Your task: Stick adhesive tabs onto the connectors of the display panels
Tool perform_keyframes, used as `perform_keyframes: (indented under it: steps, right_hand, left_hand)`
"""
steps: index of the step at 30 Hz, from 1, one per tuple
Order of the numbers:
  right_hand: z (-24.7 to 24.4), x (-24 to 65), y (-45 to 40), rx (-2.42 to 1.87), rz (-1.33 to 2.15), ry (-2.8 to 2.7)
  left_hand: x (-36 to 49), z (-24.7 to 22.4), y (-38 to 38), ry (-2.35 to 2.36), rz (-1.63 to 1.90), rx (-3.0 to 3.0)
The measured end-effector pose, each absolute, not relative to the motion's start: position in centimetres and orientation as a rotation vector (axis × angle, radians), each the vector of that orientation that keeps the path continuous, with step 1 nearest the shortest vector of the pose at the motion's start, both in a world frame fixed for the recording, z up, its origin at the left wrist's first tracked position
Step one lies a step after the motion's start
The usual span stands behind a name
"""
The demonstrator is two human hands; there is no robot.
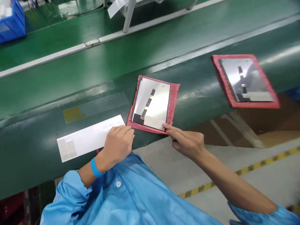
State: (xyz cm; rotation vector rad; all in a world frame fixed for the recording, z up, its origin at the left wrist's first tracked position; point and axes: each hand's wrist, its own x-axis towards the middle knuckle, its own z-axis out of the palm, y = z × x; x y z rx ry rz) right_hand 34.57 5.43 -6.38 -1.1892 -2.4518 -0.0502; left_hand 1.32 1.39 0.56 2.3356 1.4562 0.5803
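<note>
A flat display panel [159, 97] with a silvery back and a dark ribbon cable [148, 104] lies on a red bubble-wrap sheet [174, 97] at the near edge of the green bench. My right hand [187, 142] pinches the panel's lower right corner, where the red wrap lies underneath. Beside the wrap's lower left corner, my left hand [119, 142] is closed with its fingers curled under; what they hold, if anything, is hidden. Partly behind that hand lies a white strip of sheet [90, 136] with small greyish squares at its left end.
Another panel [254, 75] on red bubble wrap [255, 105] lies to the right, at the bench edge. A yellow patch [73, 114] marks the green bench [37, 125]. Farther back are a metal stand [129, 15] and a blue crate [14, 25]. Cardboard [276, 122] sits below the edge.
</note>
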Motion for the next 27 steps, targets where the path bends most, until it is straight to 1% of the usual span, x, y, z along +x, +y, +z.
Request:
perform_keyframes:
  steps: [6,10,11,12,13,14,15,17,20,23,27]
  right_hand:
    - [-3.7,35.2,8.3,-1.115,0.109,-2.432]
    - [0.4,30.3,6.2,-1.079,0.265,-2.221]
    - [1.6,28.2,5.2,-1.102,0.388,-2.107]
    - [2.9,25.8,4.3,-1.135,0.654,-1.754]
    - [4.0,23.2,3.4,-1.092,0.993,-1.536]
    - [5.0,20.5,2.8,-0.95,1.212,-1.393]
    - [5.8,17.8,2.4,-0.755,1.331,-1.281]
    - [6.7,13.2,2.5,-0.624,1.493,-1.118]
    - [6.5,8.9,3.6,-0.626,1.535,-1.1]
    - [5.5,7.5,4.7,-0.672,1.492,-1.196]
    - [4.7,7.6,6.2,-0.77,1.678,-1.455]
  left_hand:
    - [1.2,1.2,0.3,1.508,0.694,2.201]
    - [1.3,2.6,-1.6,1.542,0.742,2.085]
    - [1.4,3.0,-2.0,1.541,0.756,2.056]
    - [1.5,3.5,-2.4,1.521,0.776,2.017]
    - [1.4,4.0,-2.7,1.475,0.798,1.964]
    - [1.1,4.6,-3.0,1.427,0.828,1.888]
    - [0.7,5.3,-3.2,1.393,0.864,1.789]
    - [-0.7,6.5,-3.8,1.403,0.964,1.563]
    - [-3.6,7.6,-4.4,1.523,1.09,1.367]
    - [-6.0,7.4,-4.5,1.603,1.136,1.361]
    - [-7.6,6.5,-3.9,1.731,1.223,1.353]
